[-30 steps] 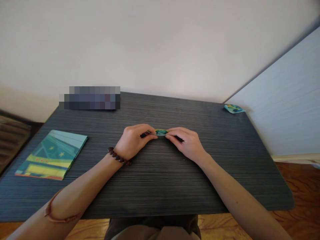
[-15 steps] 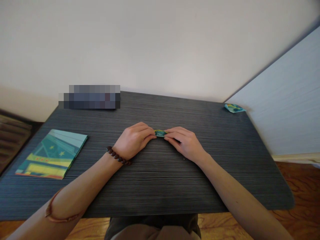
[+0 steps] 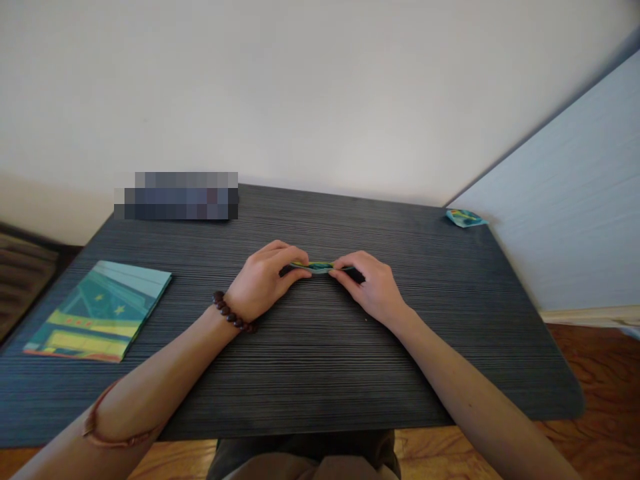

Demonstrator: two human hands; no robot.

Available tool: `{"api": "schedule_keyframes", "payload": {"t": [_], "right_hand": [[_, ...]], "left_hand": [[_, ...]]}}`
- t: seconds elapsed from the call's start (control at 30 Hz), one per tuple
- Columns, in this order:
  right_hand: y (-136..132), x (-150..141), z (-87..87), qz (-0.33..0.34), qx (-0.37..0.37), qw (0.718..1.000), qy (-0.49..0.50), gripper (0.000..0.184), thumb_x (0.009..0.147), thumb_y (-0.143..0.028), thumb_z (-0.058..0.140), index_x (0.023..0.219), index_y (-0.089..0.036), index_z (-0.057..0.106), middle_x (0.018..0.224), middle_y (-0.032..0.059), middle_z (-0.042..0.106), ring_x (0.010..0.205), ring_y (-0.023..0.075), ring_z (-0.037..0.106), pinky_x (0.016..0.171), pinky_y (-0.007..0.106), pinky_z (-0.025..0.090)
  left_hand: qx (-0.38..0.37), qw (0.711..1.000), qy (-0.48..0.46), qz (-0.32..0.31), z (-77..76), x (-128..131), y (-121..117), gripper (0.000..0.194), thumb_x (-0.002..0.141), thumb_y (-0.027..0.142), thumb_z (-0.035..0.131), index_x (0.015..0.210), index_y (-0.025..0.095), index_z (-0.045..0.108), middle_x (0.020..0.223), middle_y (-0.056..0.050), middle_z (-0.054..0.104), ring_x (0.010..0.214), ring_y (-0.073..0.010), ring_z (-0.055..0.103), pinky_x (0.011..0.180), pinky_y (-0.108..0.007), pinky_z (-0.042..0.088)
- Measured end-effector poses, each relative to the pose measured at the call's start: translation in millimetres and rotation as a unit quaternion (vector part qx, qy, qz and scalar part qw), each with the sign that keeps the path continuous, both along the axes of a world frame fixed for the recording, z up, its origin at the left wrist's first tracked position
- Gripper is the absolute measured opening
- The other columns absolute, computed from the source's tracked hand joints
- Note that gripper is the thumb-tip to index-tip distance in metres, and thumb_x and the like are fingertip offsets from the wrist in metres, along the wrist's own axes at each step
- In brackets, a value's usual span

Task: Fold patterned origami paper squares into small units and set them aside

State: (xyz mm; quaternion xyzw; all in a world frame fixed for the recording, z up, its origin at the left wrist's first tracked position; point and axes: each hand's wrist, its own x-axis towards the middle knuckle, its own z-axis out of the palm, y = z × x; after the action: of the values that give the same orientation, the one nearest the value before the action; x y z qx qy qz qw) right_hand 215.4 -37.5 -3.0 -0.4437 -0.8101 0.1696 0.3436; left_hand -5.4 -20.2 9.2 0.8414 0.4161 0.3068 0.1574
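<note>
Your left hand (image 3: pixel 260 280) and right hand (image 3: pixel 373 287) pinch opposite ends of a narrow folded green-and-yellow paper (image 3: pixel 320 267) over the middle of the dark table (image 3: pixel 310 373). A patterned booklet (image 3: pixel 97 310) lies by its left edge; a small folded piece (image 3: pixel 465 218) sits at the far right corner, a pixelated item (image 3: pixel 183 202) near the far left corner.

View: single head-worn camera | Position: above the near edge of the dark table (image 3: pixel 310 373), wearer's lap at bottom centre | Facing: forward and tilted down, pale wall (image 3: pixel 320 93) across the top | Range: close, forearms entering at both lower corners | Shared area: none, only one view
</note>
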Motion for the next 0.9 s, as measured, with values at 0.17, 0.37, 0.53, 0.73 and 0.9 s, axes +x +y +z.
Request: {"api": "schedule_keyframes", "payload": {"t": [0.17, 0.37, 0.53, 0.73, 0.9], "right_hand": [[0.4, 0.7, -1.7, -0.014, -0.017, 1.0, 0.012, 0.002, 0.084, -0.023, 0.057, 0.084, -0.022, 0.056, 0.085, 0.0007, 0.066, 0.079, 0.0143, 0.061, 0.074, 0.028, 0.048], [0.7, -0.1, -0.4, -0.01, -0.038, 0.999, 0.007, 0.001, 0.085, -0.023, 0.057, 0.085, -0.022, 0.057, 0.084, 0.0004, 0.065, 0.078, 0.0139, 0.061, 0.073, 0.027, 0.048], [0.9, -1.8, 1.7, -0.022, -0.056, 0.998, 0.02, 0.003, 0.084, -0.025, 0.058, 0.087, -0.024, 0.057, 0.084, -0.001, 0.066, 0.078, 0.0139, 0.062, 0.073, 0.028, 0.048], [1.4, -4.1, 4.9, 0.007, -0.041, 0.999, 0.0, 0.011, 0.085, -0.021, 0.056, 0.095, -0.023, 0.06, 0.089, 0.0012, 0.066, 0.084, 0.0149, 0.059, 0.078, 0.029, 0.047], [0.0, -4.5, 5.3, 0.015, -0.04, 0.999, -0.003, 0.012, 0.085, -0.021, 0.055, 0.096, -0.021, 0.059, 0.089, 0.0025, 0.065, 0.084, 0.0147, 0.059, 0.078, 0.029, 0.048]], "left_hand": [[-0.038, 0.999, 0.001, 0.021, -0.7, 0.0, -0.9, 0.015, 0.079, 0.029, 0.064, 0.089, 0.02, 0.057, 0.088, 0.0, 0.063, 0.081, -0.0137, 0.06, 0.077, -0.027, 0.049], [-0.058, 0.998, 0.011, -0.001, -3.9, -0.9, 1.4, 0.013, 0.081, 0.028, 0.061, 0.09, 0.019, 0.059, 0.09, -0.001, 0.063, 0.083, -0.0148, 0.06, 0.079, -0.028, 0.048], [-0.078, 0.997, 0.027, -0.01, -2.3, -1.4, 3.6, 0.014, 0.081, 0.03, 0.06, 0.09, 0.02, 0.061, 0.09, -0.002, 0.064, 0.084, -0.0161, 0.06, 0.079, -0.03, 0.048], [-0.086, 0.996, 0.027, -0.026, 2.9, 1.6, 2.4, 0.016, 0.079, 0.033, 0.062, 0.09, 0.022, 0.064, 0.09, 0.0, 0.066, 0.088, -0.0175, 0.058, 0.081, -0.031, 0.047], [-0.094, 0.995, 0.015, -0.005, 1.7, 4.6, 1.3, 0.016, 0.08, 0.036, 0.061, 0.088, 0.023, 0.066, 0.088, 0.0, 0.068, 0.088, -0.018, 0.058, 0.082, -0.032, 0.047]]}}
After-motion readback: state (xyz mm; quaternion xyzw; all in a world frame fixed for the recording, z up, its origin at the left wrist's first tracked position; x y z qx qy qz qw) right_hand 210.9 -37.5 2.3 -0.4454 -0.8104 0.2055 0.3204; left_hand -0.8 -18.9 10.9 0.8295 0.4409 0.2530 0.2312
